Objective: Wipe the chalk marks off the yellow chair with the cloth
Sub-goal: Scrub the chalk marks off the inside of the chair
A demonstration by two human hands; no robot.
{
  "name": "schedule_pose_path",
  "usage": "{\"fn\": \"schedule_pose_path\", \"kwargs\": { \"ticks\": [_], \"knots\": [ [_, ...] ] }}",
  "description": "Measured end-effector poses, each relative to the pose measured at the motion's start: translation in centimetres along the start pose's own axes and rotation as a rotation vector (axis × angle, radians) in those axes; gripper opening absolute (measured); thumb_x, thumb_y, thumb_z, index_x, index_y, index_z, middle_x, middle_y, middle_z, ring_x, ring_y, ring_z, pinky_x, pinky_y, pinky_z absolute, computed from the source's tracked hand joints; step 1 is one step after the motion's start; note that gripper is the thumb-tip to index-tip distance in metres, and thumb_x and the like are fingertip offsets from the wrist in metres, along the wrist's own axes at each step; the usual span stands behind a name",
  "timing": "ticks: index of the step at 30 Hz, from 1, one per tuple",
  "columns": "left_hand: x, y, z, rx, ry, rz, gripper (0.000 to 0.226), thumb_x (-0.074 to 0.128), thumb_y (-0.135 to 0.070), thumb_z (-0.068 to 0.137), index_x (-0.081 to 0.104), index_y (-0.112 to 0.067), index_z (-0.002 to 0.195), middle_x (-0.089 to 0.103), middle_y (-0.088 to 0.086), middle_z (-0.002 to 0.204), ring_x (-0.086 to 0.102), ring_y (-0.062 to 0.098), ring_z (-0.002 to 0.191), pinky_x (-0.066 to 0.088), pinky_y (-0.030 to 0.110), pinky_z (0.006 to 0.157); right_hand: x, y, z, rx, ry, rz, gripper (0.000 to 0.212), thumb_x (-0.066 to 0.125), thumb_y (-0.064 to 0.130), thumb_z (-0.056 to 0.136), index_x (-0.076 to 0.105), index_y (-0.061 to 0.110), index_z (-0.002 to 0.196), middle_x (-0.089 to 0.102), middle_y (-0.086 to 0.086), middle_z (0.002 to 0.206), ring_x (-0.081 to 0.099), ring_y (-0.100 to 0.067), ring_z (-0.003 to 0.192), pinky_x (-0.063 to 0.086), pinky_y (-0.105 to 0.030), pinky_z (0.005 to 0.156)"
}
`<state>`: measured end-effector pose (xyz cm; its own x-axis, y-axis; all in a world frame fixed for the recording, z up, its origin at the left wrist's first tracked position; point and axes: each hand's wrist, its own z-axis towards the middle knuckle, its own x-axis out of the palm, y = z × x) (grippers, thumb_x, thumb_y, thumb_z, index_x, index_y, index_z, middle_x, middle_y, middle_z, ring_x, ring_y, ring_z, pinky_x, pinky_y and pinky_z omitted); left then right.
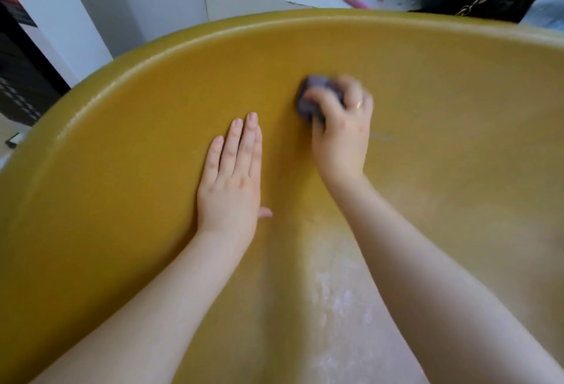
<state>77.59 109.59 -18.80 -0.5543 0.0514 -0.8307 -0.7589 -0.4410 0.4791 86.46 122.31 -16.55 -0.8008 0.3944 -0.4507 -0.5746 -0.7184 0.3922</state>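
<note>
Purple cloth (317, 100) gripped by right hand (341, 133), left hand (232, 182) flat

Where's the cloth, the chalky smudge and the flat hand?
Crumpled purple-grey cloth (308, 103): head view, its exposed left edge.
White powdery chalk marks (338, 295): head view, middle of the smear.
Flat left hand (232, 182): head view, its back.

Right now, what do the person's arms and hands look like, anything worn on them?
Both forearms are bare, with no sleeves, gloves or watch in view. The right hand wears a thin gold-coloured ring on one finger. The left hand shows no jewellery, and its short fingernails look unpainted.
</note>
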Motion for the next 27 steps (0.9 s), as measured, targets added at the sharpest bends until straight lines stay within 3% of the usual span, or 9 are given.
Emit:
{"fn": "schedule_pose_path", "kwargs": {
  "ticks": [3,5,9,12,16,19,23,27],
  "knots": [
    [-0.1,-0.4,0.1,-0.013,-0.01,-0.001,0.145,0.064,-0.082,0.036,0.008,-0.004,0.144,0.018,0.003,0.156,0.023,0.018,0.143,0.005,0.035,0.113,0.2,0.5,3.0,0.034,-0.138,0.031,0.022,0.056,-0.003,0.071,0.07,0.009,0.084,0.062,-0.019,0.104,0.053,-0.041,0.092,0.037,-0.029,0.081],
    [0.0,-0.7,0.1,-0.026,-0.022,-0.006,0.145,0.066,-0.081,0.036,0.008,-0.004,0.144,0.018,0.003,0.156,0.022,0.018,0.143,0.004,0.036,0.112,0.5,0.2,2.3,0.007,-0.138,0.048,0.023,0.054,-0.006,0.071,0.07,0.007,0.082,0.062,-0.019,0.104,0.051,-0.038,0.095,0.038,-0.029,0.084],
    [0.0,-1.0,0.2,-0.026,-0.027,-0.01,0.144,0.066,-0.079,0.037,0.007,-0.004,0.144,0.018,0.003,0.156,0.022,0.019,0.143,0.003,0.037,0.112,0.2,-1.9,-3.2,-0.095,0.081,-0.008,0.021,0.054,-0.006,0.073,0.067,0.009,0.079,0.062,-0.018,0.104,0.04,-0.028,0.095,0.038,-0.034,0.085],
    [-0.1,-1.3,0.2,-0.046,-0.03,-0.002,0.145,0.067,-0.079,0.034,0.008,-0.004,0.143,0.021,0.003,0.155,0.024,0.02,0.142,0.005,0.038,0.112,-1.3,-2.6,-11.1,-0.044,0.277,-0.03,0.02,0.048,0.002,0.077,0.064,0.012,0.082,0.06,-0.015,0.107,0.041,-0.029,0.093,0.039,-0.035,0.084],
    [-0.1,-1.9,0.4,-0.061,-0.011,-0.001,0.146,0.065,-0.081,0.033,0.009,-0.003,0.143,0.021,0.002,0.155,0.025,0.021,0.142,0.004,0.037,0.112,-2.9,-2.6,-16.5,0.049,0.336,-0.026,0.023,0.04,0.007,0.08,0.053,0.022,0.091,0.048,-0.002,0.113,0.043,-0.029,0.094,0.042,-0.032,0.079],
    [-0.3,-2.0,0.5,-0.064,0.01,0.017,0.147,0.063,-0.083,0.034,0.005,-0.003,0.143,0.019,0.001,0.156,0.023,0.021,0.142,0.003,0.039,0.111,-3.0,-2.5,-15.3,0.024,0.356,-0.081,0.025,0.041,0.007,0.077,0.053,0.023,0.093,0.058,-0.006,0.11,0.042,-0.026,0.092,0.049,-0.03,0.063],
    [0.1,-2.1,0.6,-0.058,0.016,0.009,0.147,0.064,-0.082,0.036,0.0,-0.003,0.142,0.015,0.002,0.157,0.02,0.023,0.143,0.0,0.04,0.111,-1.0,-2.4,-7.8,0.1,0.119,-0.106,0.025,0.053,-0.001,0.073,0.061,0.019,0.087,0.059,-0.011,0.107,0.039,-0.026,0.094,0.046,-0.03,0.065],
    [0.2,-2.4,0.6,-0.045,0.037,0.009,0.147,0.063,-0.082,0.039,-0.004,-0.002,0.143,0.009,0.004,0.158,0.015,0.025,0.144,-0.004,0.042,0.11,-0.7,-1.9,1.6,0.065,-0.114,-0.122,0.023,0.055,0.001,0.075,0.068,0.016,0.086,0.061,-0.012,0.109,0.052,-0.037,0.094,0.04,-0.031,0.073]
  ]
}}
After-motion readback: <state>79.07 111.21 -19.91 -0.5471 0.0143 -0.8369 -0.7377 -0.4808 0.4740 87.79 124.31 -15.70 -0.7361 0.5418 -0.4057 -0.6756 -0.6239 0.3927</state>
